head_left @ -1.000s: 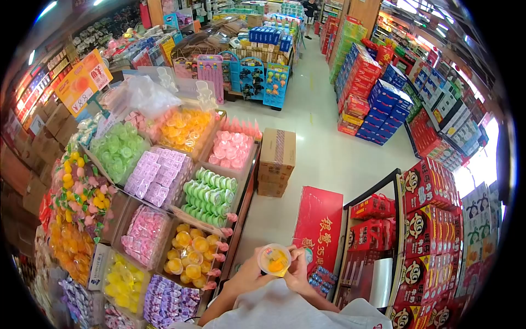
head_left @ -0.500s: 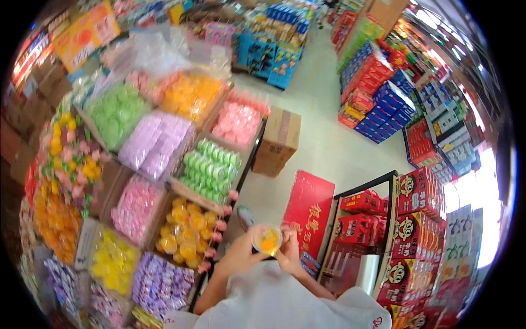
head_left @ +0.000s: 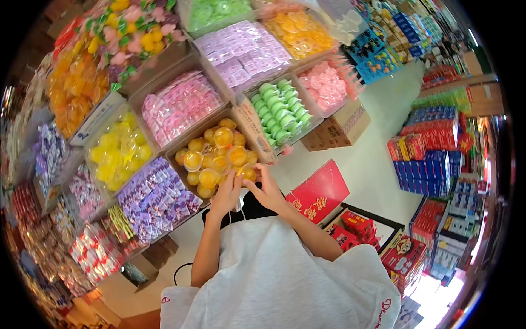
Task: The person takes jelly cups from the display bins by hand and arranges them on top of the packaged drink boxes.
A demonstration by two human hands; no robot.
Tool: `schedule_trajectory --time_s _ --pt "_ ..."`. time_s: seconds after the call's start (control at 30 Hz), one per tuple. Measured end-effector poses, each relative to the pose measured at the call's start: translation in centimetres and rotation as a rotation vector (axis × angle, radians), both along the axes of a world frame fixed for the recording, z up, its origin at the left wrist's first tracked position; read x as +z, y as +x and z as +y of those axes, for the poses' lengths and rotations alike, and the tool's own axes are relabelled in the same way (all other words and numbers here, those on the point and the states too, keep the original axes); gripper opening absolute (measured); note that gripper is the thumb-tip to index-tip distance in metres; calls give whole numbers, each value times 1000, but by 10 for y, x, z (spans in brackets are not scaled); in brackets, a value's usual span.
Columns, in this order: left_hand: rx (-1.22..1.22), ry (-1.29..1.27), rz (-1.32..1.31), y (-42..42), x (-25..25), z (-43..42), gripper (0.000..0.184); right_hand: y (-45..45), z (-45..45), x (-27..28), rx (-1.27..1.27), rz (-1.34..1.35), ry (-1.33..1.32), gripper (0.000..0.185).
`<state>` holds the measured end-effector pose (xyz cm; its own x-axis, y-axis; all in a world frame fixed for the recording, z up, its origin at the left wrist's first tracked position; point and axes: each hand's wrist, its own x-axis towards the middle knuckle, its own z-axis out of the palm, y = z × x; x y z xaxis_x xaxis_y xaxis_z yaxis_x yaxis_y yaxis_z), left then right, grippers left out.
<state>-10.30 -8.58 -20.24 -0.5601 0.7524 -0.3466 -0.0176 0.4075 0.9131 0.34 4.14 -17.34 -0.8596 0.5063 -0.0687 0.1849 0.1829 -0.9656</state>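
My left hand (head_left: 228,193) and my right hand (head_left: 267,191) meet at the front corner of a cardboard box of round orange jelly cups (head_left: 210,178). Between their fingertips is one clear jelly cup (head_left: 248,174) with orange filling, partly covered by the fingers. Both hands are closed on it, with the left thumb and fingers at its near side and the right fingers at its right. Other cups lie just beyond it, close to my fingertips.
Around this box stand boxes of pink packets (head_left: 181,107), green wrapped sweets (head_left: 279,112), yellow sweets (head_left: 120,145) and purple packets (head_left: 156,200). A brown carton (head_left: 339,129) stands on the floor. To the right are a red sign board (head_left: 323,189) and a rack with red boxes (head_left: 350,227).
My view has swung left and down toward the sweets. Both hands, with the jelly cup, have moved from in front of my body to the edge of the orange jelly cup box.
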Motion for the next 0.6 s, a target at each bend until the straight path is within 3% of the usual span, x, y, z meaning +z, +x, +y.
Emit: schedule_trajectory --time_s 0.03,0.1,0.17,0.2,0.33,0.4,0.47,0.53,0.6 --pt "93 43 -77 2 -18 -5 37 -9 -1 -11 20 -4 -5 51" --pt "283 148 -220 2 -41 -11 39 -25 -3 -26 158 -84 242 56" --pt "405 98 -730 -8 -50 -23 40 -40 -2 -34 241 -49 227 59" --pt "412 99 -724 -11 -50 -26 40 -45 -4 -48 277 -29 290 58" --pt "305 -119 221 -22 -47 -33 28 -66 -9 -62 352 -44 369 56" --pt "321 -133 339 -23 -46 -32 29 -73 -11 -72 365 -73 420 53" --pt "331 -146 458 -25 -45 -31 33 -82 -15 -94 470 -288 628 48" --pt "174 -249 713 -28 -48 -32 44 -87 -23 -92 475 -299 732 46" --pt "111 -294 703 -28 -51 -33 47 -86 -26 -89 475 -320 836 45"
